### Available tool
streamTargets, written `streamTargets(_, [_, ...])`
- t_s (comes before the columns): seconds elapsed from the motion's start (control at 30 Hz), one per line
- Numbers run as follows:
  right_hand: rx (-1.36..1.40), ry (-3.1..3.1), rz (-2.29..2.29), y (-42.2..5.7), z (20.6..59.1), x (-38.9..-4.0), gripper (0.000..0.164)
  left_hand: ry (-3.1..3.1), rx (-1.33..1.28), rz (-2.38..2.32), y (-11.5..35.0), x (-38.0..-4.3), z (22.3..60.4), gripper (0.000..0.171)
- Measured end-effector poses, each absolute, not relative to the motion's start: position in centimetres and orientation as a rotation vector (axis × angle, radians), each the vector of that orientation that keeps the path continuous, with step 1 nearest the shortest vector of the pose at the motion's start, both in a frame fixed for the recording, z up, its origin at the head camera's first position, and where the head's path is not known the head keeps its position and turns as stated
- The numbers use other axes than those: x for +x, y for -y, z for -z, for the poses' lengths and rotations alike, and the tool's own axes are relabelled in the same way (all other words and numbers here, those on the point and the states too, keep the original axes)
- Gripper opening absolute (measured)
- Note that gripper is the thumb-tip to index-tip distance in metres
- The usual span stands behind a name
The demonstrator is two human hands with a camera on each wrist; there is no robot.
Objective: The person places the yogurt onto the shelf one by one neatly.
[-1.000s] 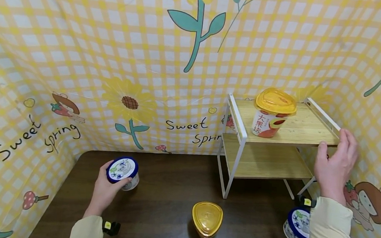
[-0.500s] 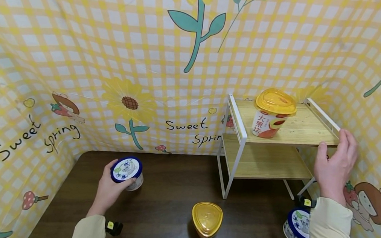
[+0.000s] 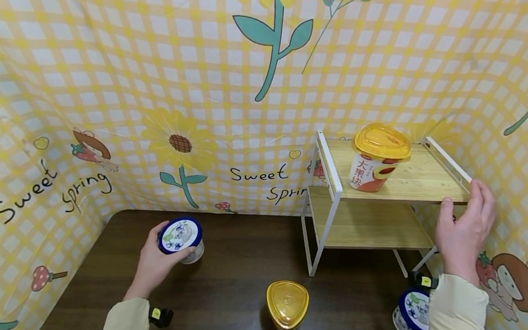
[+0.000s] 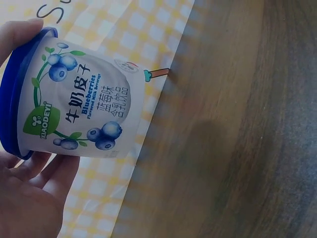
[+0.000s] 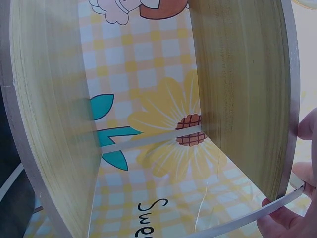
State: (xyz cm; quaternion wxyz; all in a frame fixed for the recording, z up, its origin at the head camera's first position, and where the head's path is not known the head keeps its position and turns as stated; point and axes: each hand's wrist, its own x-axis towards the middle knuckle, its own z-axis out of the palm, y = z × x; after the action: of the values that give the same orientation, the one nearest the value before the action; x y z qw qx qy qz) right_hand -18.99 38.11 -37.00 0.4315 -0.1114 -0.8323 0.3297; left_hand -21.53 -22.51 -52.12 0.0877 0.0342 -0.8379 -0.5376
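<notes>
My left hand holds a blueberry milk drink cup by its blue-lidded end, thumb and fingers on opposite sides. In the left wrist view the cup is held above the brown table, and a soft shadow falls on the wood. My right hand grips the front right corner of a two-tier wooden shelf. Its fingertips wrap the white metal rail in the right wrist view. On the shelf's top board stands a yellow-lidded fruit cup, upright, near the left rail.
Another yellow-lidded cup stands on the table at front centre. A second blue-lidded cup is partly hidden by the right sleeve. Checked cloth with printed flowers encloses the table behind and at both sides.
My left hand has moved a little to the right with the blueberry cup. The right hand, the shelf and the other cups have stayed where they were.
</notes>
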Motion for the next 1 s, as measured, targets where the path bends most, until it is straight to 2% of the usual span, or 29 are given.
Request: streamTargets(1.0, [-0.319,2.107,-0.843,-38.1,37.0,-19.0,0.062,2.518,0.007,1.656,19.8,-21.8,52.2,0.104])
